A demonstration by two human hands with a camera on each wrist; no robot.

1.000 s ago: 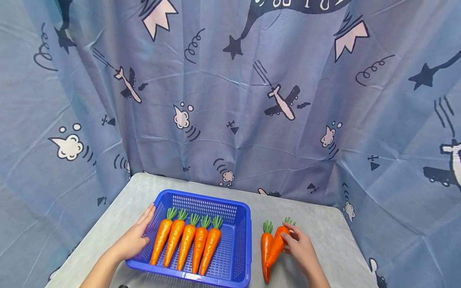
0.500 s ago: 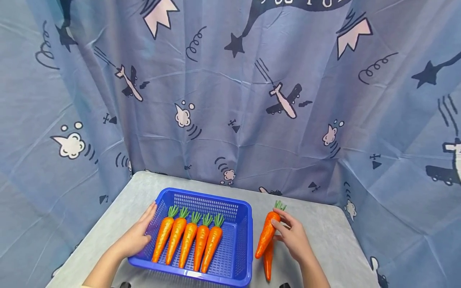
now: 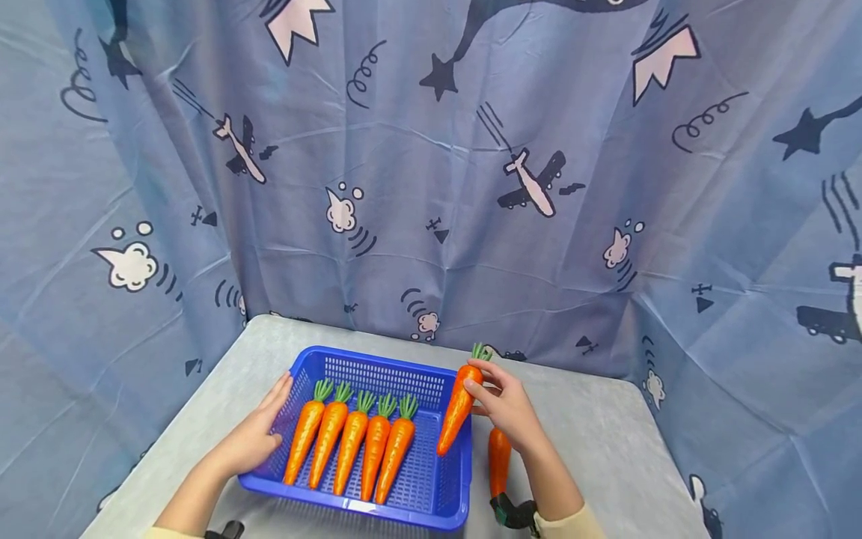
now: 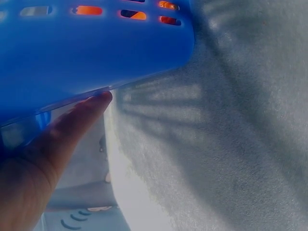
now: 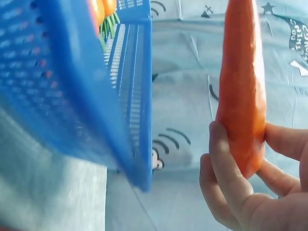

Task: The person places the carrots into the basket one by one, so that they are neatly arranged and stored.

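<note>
A blue plastic basket (image 3: 404, 516) stands on the table, with several orange carrots (image 3: 353, 453) side by side in it, green tops toward the far wall. My left hand (image 3: 251, 443) rests along the basket's left side, fingers straight; one fingertip touches the blue edge in the left wrist view. Between thumb and fingers, my right hand (image 3: 508, 408) pinches a carrot (image 3: 458, 412) near its green top. That carrot hangs tilted over the basket's right rim, tip down. Another carrot (image 3: 499, 458) lies on the table under my right forearm, its top and tip hidden.
A pale grey table (image 3: 579, 434) carries everything. Blue curtains (image 3: 431, 187) printed with planes and stars hang behind it and on both sides. A black strap (image 3: 515, 513) sits at my right wrist.
My right hand has lifted one carrot off the other on the table and carried it left to the basket's right rim. My left hand has stayed on the basket.
</note>
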